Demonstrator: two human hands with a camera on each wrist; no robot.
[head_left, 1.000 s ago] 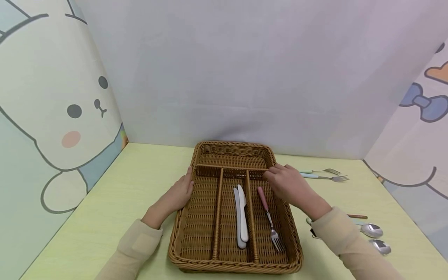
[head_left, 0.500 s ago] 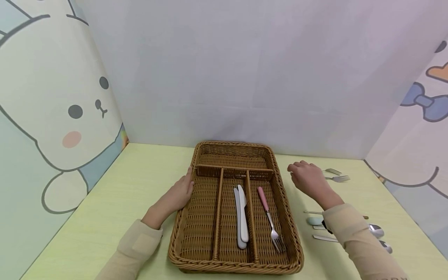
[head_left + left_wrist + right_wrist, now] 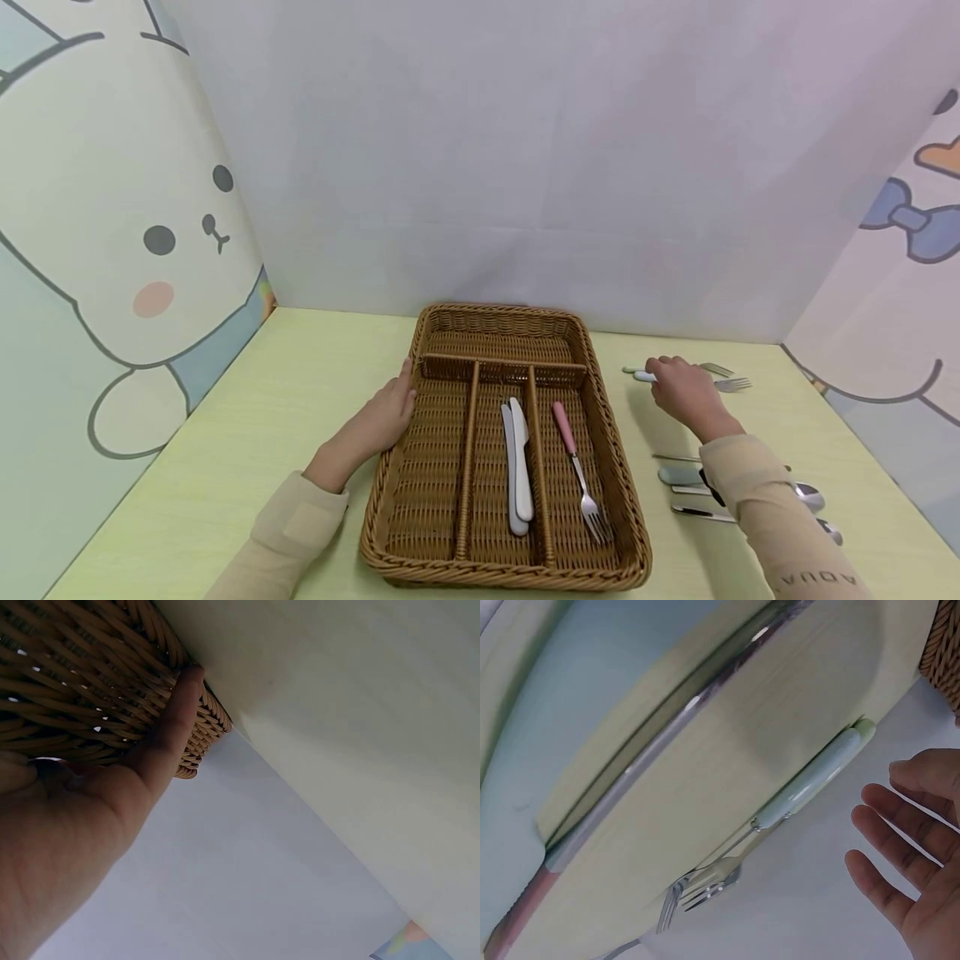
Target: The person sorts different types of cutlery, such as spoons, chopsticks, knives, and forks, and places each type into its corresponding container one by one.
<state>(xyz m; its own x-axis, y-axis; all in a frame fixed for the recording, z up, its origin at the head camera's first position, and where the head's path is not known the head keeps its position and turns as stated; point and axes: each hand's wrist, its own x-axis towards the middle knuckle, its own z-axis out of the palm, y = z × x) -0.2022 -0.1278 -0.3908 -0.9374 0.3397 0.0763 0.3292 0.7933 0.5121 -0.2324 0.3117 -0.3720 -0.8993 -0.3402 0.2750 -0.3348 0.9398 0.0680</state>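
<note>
A brown wicker tray (image 3: 637, 542) with dividers stands in the middle of the head view. My left hand (image 3: 378, 415) rests against its left wall, a straight finger (image 3: 172, 724) lying along the outside weave. Two pale-handled knives (image 3: 517, 467) lie in the centre compartment, a pink-handled fork (image 3: 581, 475) in the right one. My right hand (image 3: 684, 390) hovers over two forks on the table, one with a light blue handle (image 3: 810, 780), one with a green handle (image 3: 867, 729). Its fingers are loosely bent, apart from the forks in the right wrist view, and hold nothing.
Right of the tray, partly under the right sleeve, lie a thin metal stick with a reddish end (image 3: 660, 739), a thick mint handle (image 3: 678, 476) and spoons (image 3: 810, 497). A grey-white wall (image 3: 525, 167) closes off the back; printed panels stand at both sides.
My right hand has moved from the tray's right rim outward to the right, over the two forks. The left hand and tray look unmoved.
</note>
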